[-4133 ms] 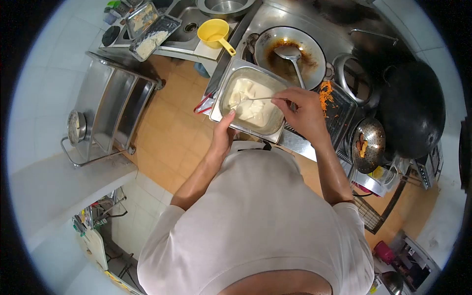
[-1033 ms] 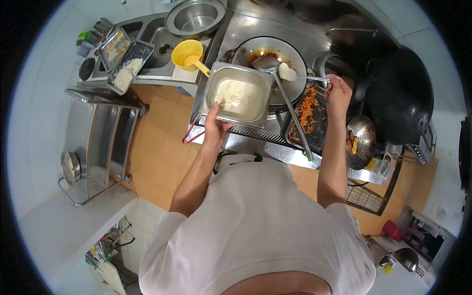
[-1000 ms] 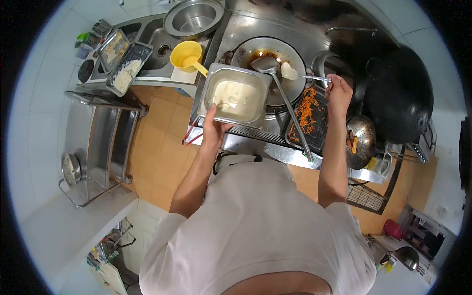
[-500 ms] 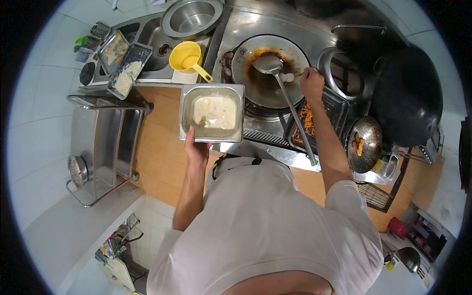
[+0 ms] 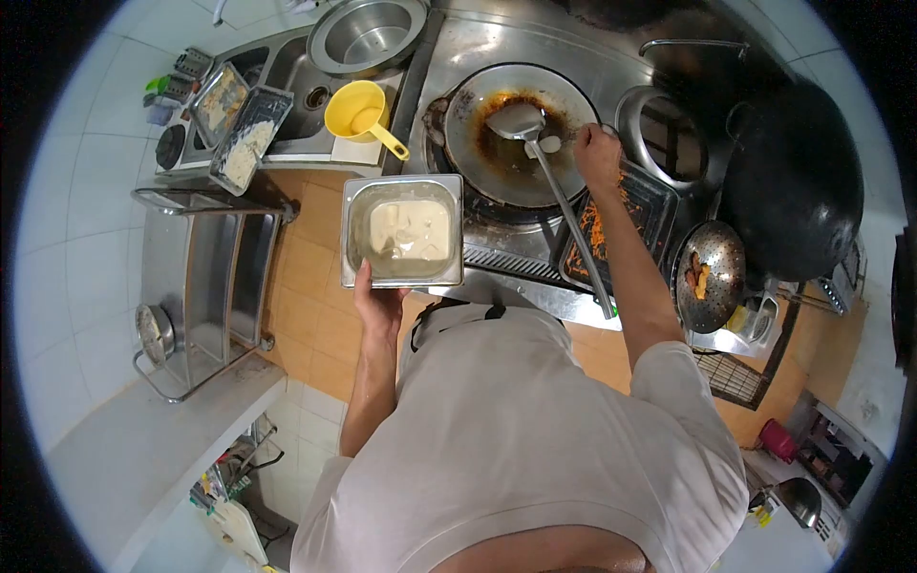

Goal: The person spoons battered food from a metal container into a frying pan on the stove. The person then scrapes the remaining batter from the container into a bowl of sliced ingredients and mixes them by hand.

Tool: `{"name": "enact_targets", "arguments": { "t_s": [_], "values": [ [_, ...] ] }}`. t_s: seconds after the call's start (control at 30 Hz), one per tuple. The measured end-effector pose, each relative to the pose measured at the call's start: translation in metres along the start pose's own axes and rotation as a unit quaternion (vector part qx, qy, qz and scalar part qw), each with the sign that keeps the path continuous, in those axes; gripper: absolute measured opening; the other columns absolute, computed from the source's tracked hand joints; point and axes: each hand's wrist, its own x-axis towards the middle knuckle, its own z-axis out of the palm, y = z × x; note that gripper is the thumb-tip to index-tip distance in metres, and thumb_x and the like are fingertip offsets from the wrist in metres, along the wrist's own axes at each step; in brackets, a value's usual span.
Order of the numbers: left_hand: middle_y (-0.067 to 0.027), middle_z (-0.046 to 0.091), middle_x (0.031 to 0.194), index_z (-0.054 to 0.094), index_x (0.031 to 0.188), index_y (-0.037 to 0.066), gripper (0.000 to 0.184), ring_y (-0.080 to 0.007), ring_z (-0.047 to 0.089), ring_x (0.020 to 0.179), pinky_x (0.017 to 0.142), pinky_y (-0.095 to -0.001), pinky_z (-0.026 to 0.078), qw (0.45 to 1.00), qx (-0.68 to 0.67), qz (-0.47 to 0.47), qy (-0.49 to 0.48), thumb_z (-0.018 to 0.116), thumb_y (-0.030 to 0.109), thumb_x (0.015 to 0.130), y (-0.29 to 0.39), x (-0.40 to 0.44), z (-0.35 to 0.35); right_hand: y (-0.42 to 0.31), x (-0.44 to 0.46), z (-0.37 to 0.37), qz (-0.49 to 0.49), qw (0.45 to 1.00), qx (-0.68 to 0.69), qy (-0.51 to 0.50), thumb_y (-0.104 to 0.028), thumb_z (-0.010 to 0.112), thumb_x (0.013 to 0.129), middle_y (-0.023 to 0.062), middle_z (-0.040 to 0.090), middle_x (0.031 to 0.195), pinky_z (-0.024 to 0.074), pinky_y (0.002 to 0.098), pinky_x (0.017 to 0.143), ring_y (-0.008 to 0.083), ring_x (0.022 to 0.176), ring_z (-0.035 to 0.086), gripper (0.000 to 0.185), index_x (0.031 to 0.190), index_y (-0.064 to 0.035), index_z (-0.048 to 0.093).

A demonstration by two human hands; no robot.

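Observation:
My left hand (image 5: 379,304) grips a square steel container (image 5: 351,224) from its near side, thumb over the rim. Inside lies pale, creamy batter (image 5: 413,229) with lumps in it. My right hand (image 5: 598,160) is closed at the right rim of the wok (image 5: 468,143); what its fingers hold, if anything, I cannot make out. A long-handled wok spatula (image 5: 517,121) rests in the wok, its handle leaning out over the near rim. Beside the blade lies a small whitish piece (image 5: 548,144), above brown-stained liquid.
A black tray (image 5: 659,212) with orange shreds sits right of the wok. Beyond are a perforated skimmer (image 5: 718,250) holding fried bits and a large black wok (image 5: 798,186). On the left stand a yellow dipper (image 5: 355,100), a steel basin (image 5: 334,33), sinks and a cart (image 5: 186,258).
My left hand has moved the container slightly left and nearer to me. My right hand has shifted slightly left and away from me. The whitish piece now shows farther left, beside the spatula blade.

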Motion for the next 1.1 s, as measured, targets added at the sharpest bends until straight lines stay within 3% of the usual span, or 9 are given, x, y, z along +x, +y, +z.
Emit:
{"name": "enact_targets", "arguments": {
  "t_s": [0.27,0.37,0.47,0.57,0.67,0.77,0.87,0.97,1.1],
  "values": [
    [-0.0128,0.055,0.136,0.047,0.139,0.006,0.062,-0.0282,0.057,0.122,0.094,-0.0453,0.053,1.000,0.010,0.015,-0.001,0.052,0.048,0.094,0.003,-0.013,0.009,0.009,-0.003,-0.008,0.079,0.996,0.041,0.016,-0.013,0.062,0.087,0.0228,0.064,0.063,0.0525,0.0445,0.057,0.0359,0.058,0.066,0.018,0.081,0.0016,0.071],
    [-0.0144,0.055,0.136,0.046,0.140,0.005,0.065,-0.0296,0.058,0.121,0.094,-0.0460,0.054,1.000,0.013,0.011,-0.007,0.052,0.049,0.093,-0.005,-0.007,0.003,0.010,-0.005,-0.028,0.152,0.988,0.023,0.026,-0.012,0.063,0.089,0.0210,0.065,0.063,0.0517,0.0437,0.056,0.0309,0.056,0.066,0.018,0.088,0.0022,0.073],
    [-0.0135,0.056,0.134,0.048,0.138,0.004,0.063,-0.0284,0.058,0.120,0.093,-0.0449,0.054,1.000,0.009,-0.003,-0.010,0.053,0.048,0.092,-0.014,-0.003,0.002,0.018,-0.009,-0.045,0.275,0.960,0.057,0.016,-0.019,0.061,0.089,0.0190,0.069,0.071,0.0519,0.0426,0.063,0.0332,0.064,0.067,0.024,0.098,-0.0026,0.076],
    [-0.0121,0.059,0.130,0.050,0.135,0.004,0.059,-0.0254,0.059,0.118,0.091,-0.0419,0.054,0.999,0.013,-0.020,-0.028,0.053,0.045,0.093,-0.019,0.002,0.008,0.028,-0.013,-0.060,0.340,0.931,0.131,0.016,-0.017,0.059,0.090,0.0142,0.070,0.071,0.0504,0.0388,0.060,0.0263,0.060,0.065,0.025,0.101,-0.0029,0.077],
    [-0.0128,0.059,0.129,0.052,0.134,0.004,0.058,-0.0243,0.060,0.115,0.091,-0.0413,0.055,0.998,0.024,-0.041,-0.040,0.054,0.044,0.093,-0.025,0.008,0.022,0.021,-0.014,-0.086,0.309,0.938,0.150,0.048,-0.015,0.059,0.091,0.0075,0.068,0.069,0.0459,0.0320,0.053,0.0164,0.055,0.059,0.023,0.097,-0.0017,0.077],
    [-0.0131,0.060,0.127,0.052,0.133,0.004,0.057,-0.0248,0.060,0.115,0.088,-0.0401,0.056,0.995,0.025,-0.067,-0.073,0.054,0.044,0.093,-0.032,0.018,0.039,0.009,-0.014,-0.106,0.311,0.891,0.321,0.080,-0.015,0.060,0.095,0.0062,0.062,0.063,0.0417,0.0298,0.050,0.0122,0.052,0.051,0.022,0.091,0.0016,0.075],
    [-0.0147,0.061,0.122,0.053,0.130,0.002,0.055,-0.0251,0.062,0.112,0.085,-0.0387,0.059,0.992,0.016,-0.068,-0.102,0.053,0.043,0.094,-0.036,0.020,0.054,-0.027,-0.020,-0.140,0.289,0.861,0.417,0.023,-0.012,0.059,0.094,0.0036,0.061,0.066,0.0413,0.0265,0.052,0.0093,0.055,0.052,0.019,0.092,0.0001,0.074],
    [-0.0161,0.061,0.123,0.052,0.130,0.000,0.056,-0.0255,0.063,0.111,0.087,-0.0398,0.058,0.990,0.014,-0.061,-0.127,0.053,0.044,0.095,-0.033,0.013,0.066,-0.083,-0.041,-0.166,0.170,0.907,0.384,-0.038,-0.009,0.058,0.094,0.0032,0.061,0.067,0.0415,0.0240,0.053,0.0071,0.058,0.053,0.018,0.095,0.0012,0.072],
    [-0.0167,0.059,0.126,0.049,0.134,0.001,0.060,-0.0267,0.063,0.111,0.085,-0.0395,0.059,0.986,0.034,-0.036,-0.159,0.050,0.047,0.096,-0.021,-0.003,0.078,-0.133,-0.063,-0.184,-0.013,0.948,0.310,-0.074,-0.007,0.061,0.092,0.0101,0.065,0.072,0.0477,0.0293,0.057,0.0168,0.062,0.062,0.014,0.096,0.0025,0.070]
  ]
}}
